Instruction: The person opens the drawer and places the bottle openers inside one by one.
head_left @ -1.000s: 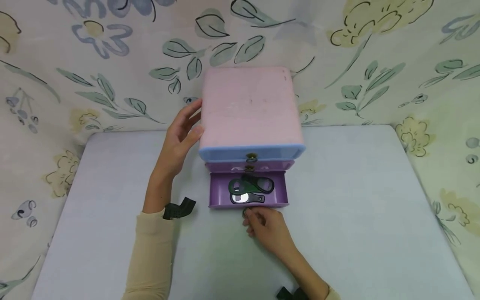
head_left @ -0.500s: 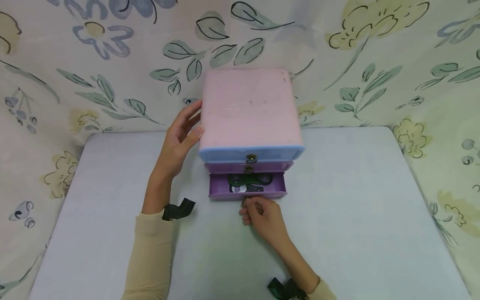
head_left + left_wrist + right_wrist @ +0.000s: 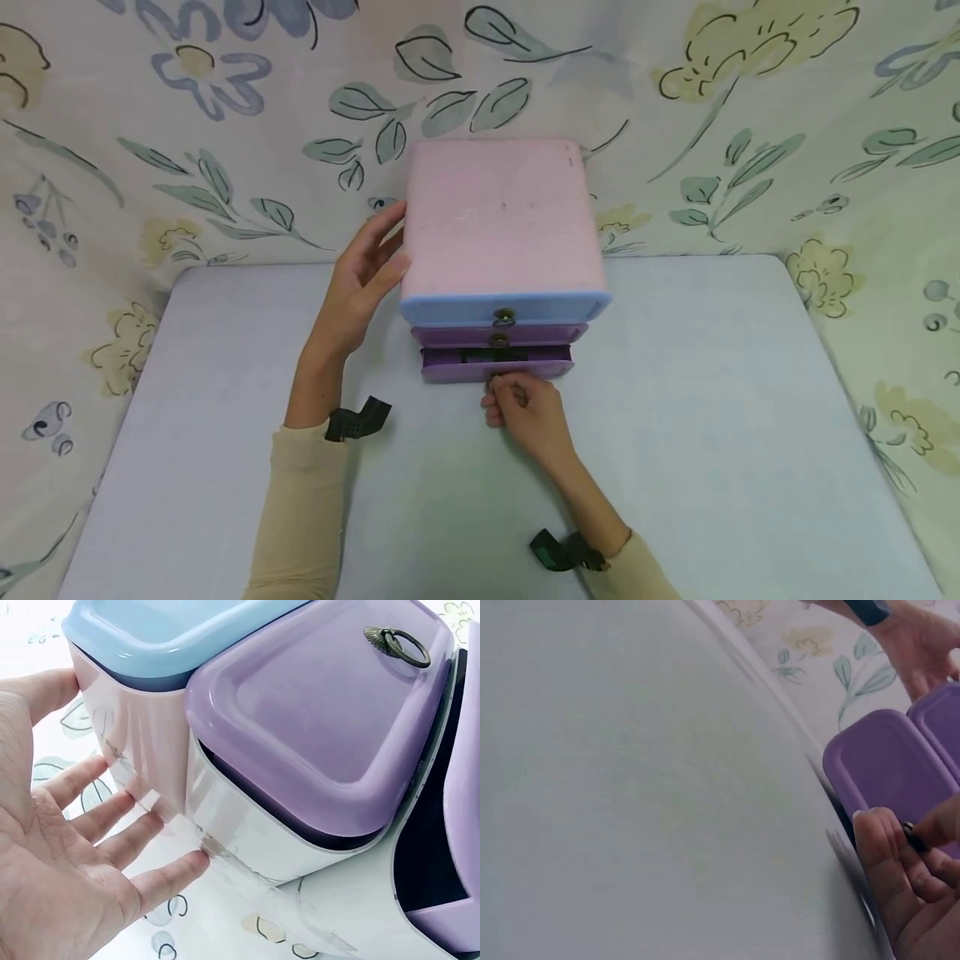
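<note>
A small chest of drawers with a pink top (image 3: 502, 217) stands at the back of the table, its blue top drawer (image 3: 504, 308) and purple middle drawer (image 3: 300, 712) pushed in. The purple bottom drawer (image 3: 457, 372) sticks out a little; only a dark sliver of its contents shows. My right hand (image 3: 534, 417) pinches the small ring pull (image 3: 913, 836) on that drawer's front. Against the chest's left side, my left hand (image 3: 356, 287) rests with its fingertips on the wall, fingers spread and fairly straight, as the left wrist view shows (image 3: 90, 825).
The white table (image 3: 720, 417) extends on both sides of the chest. Behind it hangs a floral cloth (image 3: 300, 200). Dark straps (image 3: 358, 418) are worn on both wrists.
My right hand has moved away from me, pushing the bottom drawer most of the way in. The green and black-handled items inside have slid out of sight. The left hand stays put.
</note>
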`<state>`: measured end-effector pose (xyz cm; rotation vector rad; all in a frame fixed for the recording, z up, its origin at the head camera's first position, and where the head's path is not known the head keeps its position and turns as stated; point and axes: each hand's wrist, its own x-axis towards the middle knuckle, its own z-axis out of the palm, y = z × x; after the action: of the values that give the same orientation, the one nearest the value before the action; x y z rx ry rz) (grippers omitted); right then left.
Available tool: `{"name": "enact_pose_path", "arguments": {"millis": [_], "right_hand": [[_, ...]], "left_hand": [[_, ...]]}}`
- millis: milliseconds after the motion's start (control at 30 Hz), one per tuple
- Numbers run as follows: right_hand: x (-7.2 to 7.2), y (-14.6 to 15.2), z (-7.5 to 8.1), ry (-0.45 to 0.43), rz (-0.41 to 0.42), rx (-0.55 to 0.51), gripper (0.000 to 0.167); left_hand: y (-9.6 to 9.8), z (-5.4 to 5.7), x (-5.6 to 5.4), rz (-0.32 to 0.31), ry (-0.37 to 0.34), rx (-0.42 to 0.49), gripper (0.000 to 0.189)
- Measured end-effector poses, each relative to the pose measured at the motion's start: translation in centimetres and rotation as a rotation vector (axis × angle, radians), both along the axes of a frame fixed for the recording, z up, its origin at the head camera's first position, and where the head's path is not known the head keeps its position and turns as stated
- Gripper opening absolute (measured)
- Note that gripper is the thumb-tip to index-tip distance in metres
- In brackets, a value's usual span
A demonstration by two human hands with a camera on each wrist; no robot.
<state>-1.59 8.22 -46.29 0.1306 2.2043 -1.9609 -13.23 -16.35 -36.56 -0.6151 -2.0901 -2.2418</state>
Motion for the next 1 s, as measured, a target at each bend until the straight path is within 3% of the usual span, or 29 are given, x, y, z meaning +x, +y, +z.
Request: {"name": "enact_pose_path", "arguments": {"millis": [367, 1000], "right_hand": [[-1.5, -0.3, -0.2, -0.006, -0.010, 0.015, 0.022], [-2.4, -0.6, 0.1, 0.012, -0.017, 0.028, 0.026]], "left_hand": [[0.0, 0.2, 0.1, 0.016, -0.007, -0.029, 0.064], [0.1, 0.4, 0.2, 0.000, -0.004, -0.007, 0.064]]}}
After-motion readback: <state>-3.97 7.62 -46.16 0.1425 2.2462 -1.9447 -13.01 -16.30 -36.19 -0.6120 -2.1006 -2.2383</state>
